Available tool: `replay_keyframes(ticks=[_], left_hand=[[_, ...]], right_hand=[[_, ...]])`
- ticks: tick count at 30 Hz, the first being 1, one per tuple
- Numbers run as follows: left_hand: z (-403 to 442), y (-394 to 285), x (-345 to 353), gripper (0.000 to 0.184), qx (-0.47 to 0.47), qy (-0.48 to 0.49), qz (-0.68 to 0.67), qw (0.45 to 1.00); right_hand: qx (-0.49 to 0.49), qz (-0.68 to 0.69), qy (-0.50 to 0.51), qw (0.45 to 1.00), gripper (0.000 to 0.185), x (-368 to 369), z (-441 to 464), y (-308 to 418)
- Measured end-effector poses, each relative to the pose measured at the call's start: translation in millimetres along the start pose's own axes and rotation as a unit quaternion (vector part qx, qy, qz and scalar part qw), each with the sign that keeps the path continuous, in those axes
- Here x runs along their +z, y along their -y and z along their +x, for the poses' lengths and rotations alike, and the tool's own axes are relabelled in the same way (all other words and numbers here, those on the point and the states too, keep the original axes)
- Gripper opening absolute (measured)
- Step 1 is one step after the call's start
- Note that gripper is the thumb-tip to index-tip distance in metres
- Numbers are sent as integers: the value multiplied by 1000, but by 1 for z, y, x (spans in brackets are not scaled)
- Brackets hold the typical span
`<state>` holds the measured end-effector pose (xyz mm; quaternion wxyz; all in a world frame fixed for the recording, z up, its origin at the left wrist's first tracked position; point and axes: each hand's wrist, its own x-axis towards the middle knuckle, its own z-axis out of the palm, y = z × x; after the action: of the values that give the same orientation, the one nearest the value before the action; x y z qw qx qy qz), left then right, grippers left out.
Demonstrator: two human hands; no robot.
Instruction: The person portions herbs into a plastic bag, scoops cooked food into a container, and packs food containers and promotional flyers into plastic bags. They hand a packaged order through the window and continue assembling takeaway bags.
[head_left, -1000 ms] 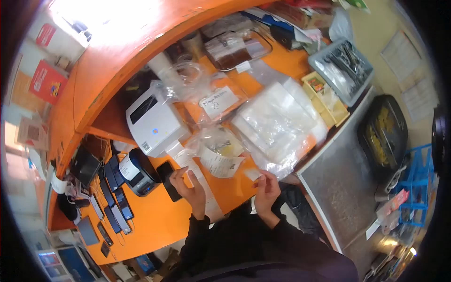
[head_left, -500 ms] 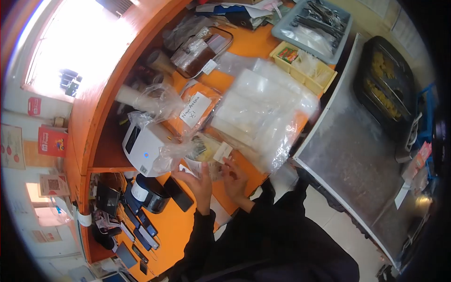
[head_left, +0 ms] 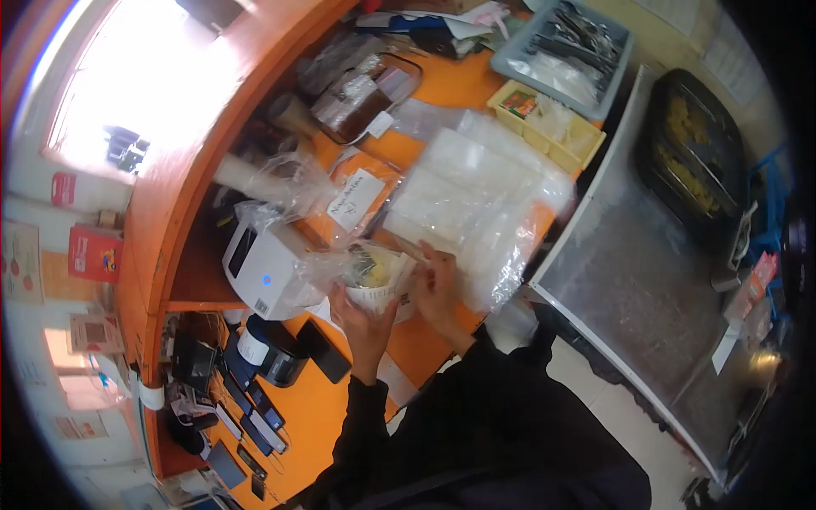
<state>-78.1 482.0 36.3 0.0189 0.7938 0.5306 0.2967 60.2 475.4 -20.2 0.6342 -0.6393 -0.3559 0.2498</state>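
A clear plastic bag with yellowish contents sits on the orange counter, with a printed receipt against its lower front. My left hand grips the lower part of the bag and receipt between thumb and fingers. At the bag's right edge is my right hand, slightly blurred, its fingers bent close together against a small white label. What exactly its fingertips pinch is hidden. Just behind lies a bagged orange packet with a handwritten label.
A white printer stands left of the bag, with a black phone below it. Clear bags are stacked to the right. Farther back are a yellow basket and a grey cutlery tray. A metal table holds a black tray.
My left hand has closed on the bag and receipt from a spread pose. My right hand has moved slightly up and right along the bag's edge, and the small label now lies against the bag.
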Motion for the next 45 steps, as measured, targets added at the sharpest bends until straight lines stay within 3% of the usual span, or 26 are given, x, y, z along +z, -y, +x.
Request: replay_keyframes(ticks=[3, 4, 5, 7, 9, 11, 14, 17, 20, 23, 26, 29, 32, 34, 35, 36, 38, 41, 42, 44, 45], left_hand=[[-34, 31, -16, 70, -27, -81, -58, 995], [-44, 41, -20, 49, -58, -124, -99, 986], [-53, 56, -22, 43, -147, -124, -143, 971], [-69, 89, -20, 33, -315, -121, -239, 910], [-66, 125, 4, 29, -335, -189, -254, 888], [-54, 158, 31, 35, -354, -260, -299, 847], [-30, 175, 16, 34, -452, -156, -444, 758], [-21, 176, 9, 29, -501, -151, -520, 675], [-20, 181, 7, 28, -482, -157, -525, 683], [-12, 196, 19, 27, -406, -206, -540, 708], [-4, 204, 16, 28, -413, -198, -434, 776], [-7, 218, 23, 28, -372, -193, -303, 856], [7, 195, 8, 28, -301, -209, -170, 915], [43, 180, -15, 28, -290, -119, -71, 947], [62, 153, -38, 29, -263, -159, -88, 948], [78, 121, -68, 29, -232, -199, -106, 946], [89, 76, -115, 31, -155, -236, -273, 920], [42, -43, -188, 27, -64, -324, -364, 871], [23, -69, -189, 26, -74, -339, -388, 854], [-25, -123, -186, 23, -21, -332, -366, 869], [-51, -158, -181, 23, -48, -257, -466, 845]], right_hand=[[86, 155, -42, 983, 20, -12, -2, 23], [61, 161, -67, 983, 18, -10, -9, 25], [36, 167, -93, 981, 16, -12, -21, 26], [44, 110, 11, 993, 14, -24, -64, -9], [-8, 46, 137, 989, 13, -29, -102, -8], [17, -39, 312, 949, 28, -31, -120, 17], [-171, -177, 301, 921, 47, -13, -133, 16], [-132, -269, 376, 877, 62, -9, -136, 16], [-107, -298, 380, 869, 68, -8, -141, 24], [-35, -320, 378, 868, 66, -3, -147, 24], [50, -229, 438, 868, 51, -1, -149, 11], [231, 50, 488, 841, 29, -7, -147, 23], [188, 85, 477, 854, 22, -12, -147, 42], [239, 20, 490, 838, 22, -13, -132, 83], [267, -11, 494, 828, 21, -16, -131, 96], [220, -2, 477, 851, 20, -17, -140, 95], [120, 16, 430, 895, 20, -21, -147, 90], [31, 135, 338, 931, 14, -91, -186, 122], [52, 164, 312, 934, 14, -125, -201, 133], [79, 217, 240, 943, 13, -202, -235, 156], [56, 222, 194, 954, 13, -239, -254, 167]])
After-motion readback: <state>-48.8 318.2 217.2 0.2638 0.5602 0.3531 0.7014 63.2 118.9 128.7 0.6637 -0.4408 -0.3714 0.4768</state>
